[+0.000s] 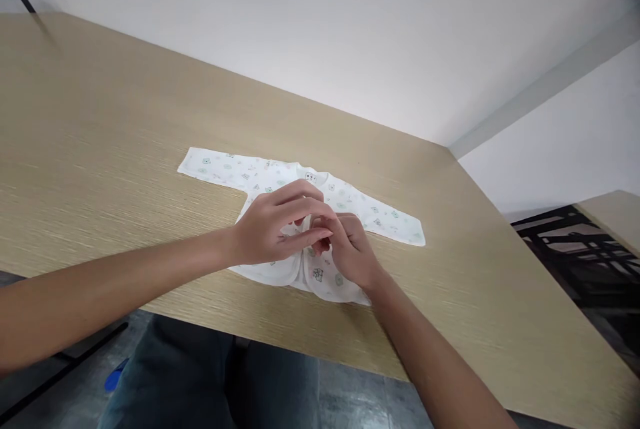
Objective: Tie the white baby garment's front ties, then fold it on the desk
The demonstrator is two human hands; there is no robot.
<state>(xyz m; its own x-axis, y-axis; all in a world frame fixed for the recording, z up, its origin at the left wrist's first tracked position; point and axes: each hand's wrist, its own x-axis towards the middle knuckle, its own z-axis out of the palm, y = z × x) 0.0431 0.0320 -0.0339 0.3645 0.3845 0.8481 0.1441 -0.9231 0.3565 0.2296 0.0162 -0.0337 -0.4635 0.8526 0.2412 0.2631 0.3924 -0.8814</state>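
A white long-sleeved baby shirt (395, 217) with small animal prints lies face up on the table, sleeves spread to both sides and its front opening towards me. Over the middle of the front, my left hand (273, 226) reaches in from the left with bent fingers and thumb drawn together at the front edge. My right hand (353, 249) meets it there, its fingers curled closed on the same edge of cloth. The fingertips overlap, so the exact spot they pinch is partly hidden. Below the hands the two front panels lie slightly apart.
The shirt rests on a light wood-grain table (125, 102) set against a white wall (300, 29). To the right, beyond the table's edge, stand dark metal frames (590, 256). My legs in jeans (170, 376) are under the near edge; a blue object (116, 376) lies on the floor.
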